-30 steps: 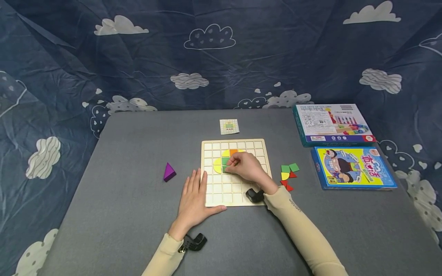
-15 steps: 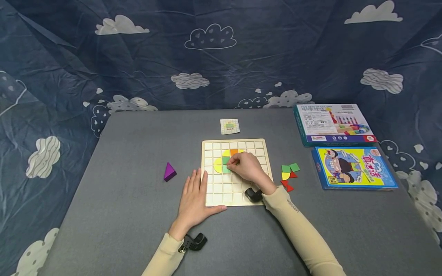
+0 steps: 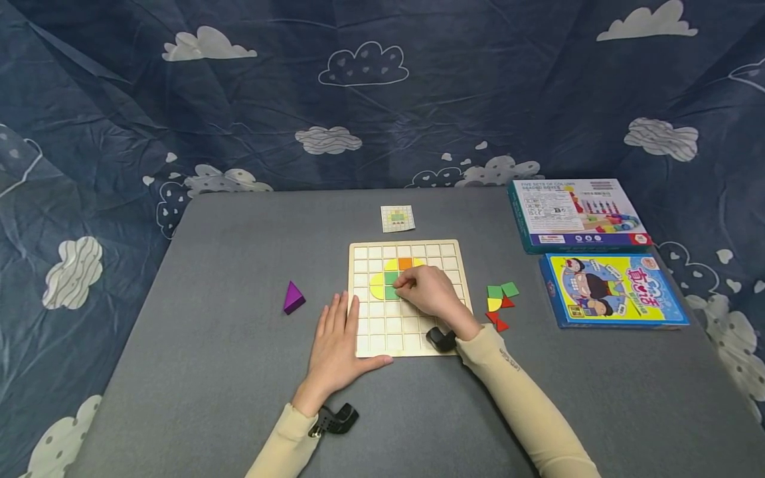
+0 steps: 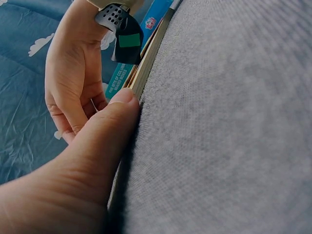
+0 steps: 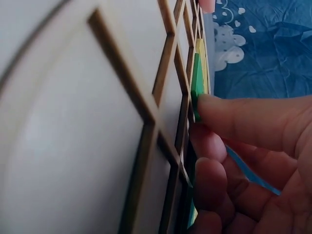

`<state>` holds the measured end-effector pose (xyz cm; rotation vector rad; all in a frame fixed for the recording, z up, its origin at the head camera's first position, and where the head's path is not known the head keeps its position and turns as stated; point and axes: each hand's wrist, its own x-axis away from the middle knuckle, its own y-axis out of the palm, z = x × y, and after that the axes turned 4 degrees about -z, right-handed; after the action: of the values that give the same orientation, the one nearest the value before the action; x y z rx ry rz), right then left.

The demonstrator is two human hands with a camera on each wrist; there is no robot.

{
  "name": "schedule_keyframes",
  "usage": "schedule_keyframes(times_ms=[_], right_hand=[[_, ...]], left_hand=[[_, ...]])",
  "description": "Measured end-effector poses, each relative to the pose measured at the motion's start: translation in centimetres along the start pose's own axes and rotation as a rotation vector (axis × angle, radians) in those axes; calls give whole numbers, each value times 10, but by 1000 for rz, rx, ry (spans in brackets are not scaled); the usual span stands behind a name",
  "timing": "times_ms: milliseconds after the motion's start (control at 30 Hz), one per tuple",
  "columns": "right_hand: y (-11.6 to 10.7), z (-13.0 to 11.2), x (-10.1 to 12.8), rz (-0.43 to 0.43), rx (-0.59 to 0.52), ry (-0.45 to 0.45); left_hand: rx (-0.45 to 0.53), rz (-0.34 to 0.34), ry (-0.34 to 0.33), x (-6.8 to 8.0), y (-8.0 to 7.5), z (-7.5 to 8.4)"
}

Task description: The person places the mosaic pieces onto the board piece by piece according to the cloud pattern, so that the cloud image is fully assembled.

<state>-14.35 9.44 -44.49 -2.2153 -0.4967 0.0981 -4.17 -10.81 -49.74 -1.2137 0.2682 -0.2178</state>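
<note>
My right hand (image 3: pixel 427 290) is over the middle of a wooden grid board (image 3: pixel 372 346), pinching at the edge of a green square tile (image 3: pixel 390 293). In the right wrist view, the thumb (image 5: pixel 219 112) presses against a green tile (image 5: pixel 197 73), and the other fingers curl close to the board. An orange square tile (image 3: pixel 405 263) and yellow curved tiles (image 3: pixel 376 287) lie in cells around it, partly covered by the hand. My left hand (image 3: pixel 335 342) lies with straight fingers along the board's left edge, its thumb (image 4: pixel 109 129) stretched along the front edge.
Right of the board lie loose tiles: green squares (image 3: pixel 494 292), a yellow piece (image 3: pixel 493 305) and red triangles (image 3: pixel 501 326). A small pattern card (image 3: pixel 397 219) lies behind the board. A purple triangular block (image 3: pixel 293 299) sits at left; two boxes (image 3: pixel 580 216) stand at right.
My right fingertips have shifted slightly right, showing more of the lower green tile. My left hand and the board have stayed still.
</note>
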Motion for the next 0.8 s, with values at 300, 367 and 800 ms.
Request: schedule_keyframes(times_ms=[300,367,800], right_hand=[[-16,14,17,-75,-110,-132],[-22,20,23,-61,-131,-136],[-65,72,62,152,-88,27]], left_hand=[[20,31,21,0,2,0],[21,31,21,0,2,0],[32,16,10,1,3,1]])
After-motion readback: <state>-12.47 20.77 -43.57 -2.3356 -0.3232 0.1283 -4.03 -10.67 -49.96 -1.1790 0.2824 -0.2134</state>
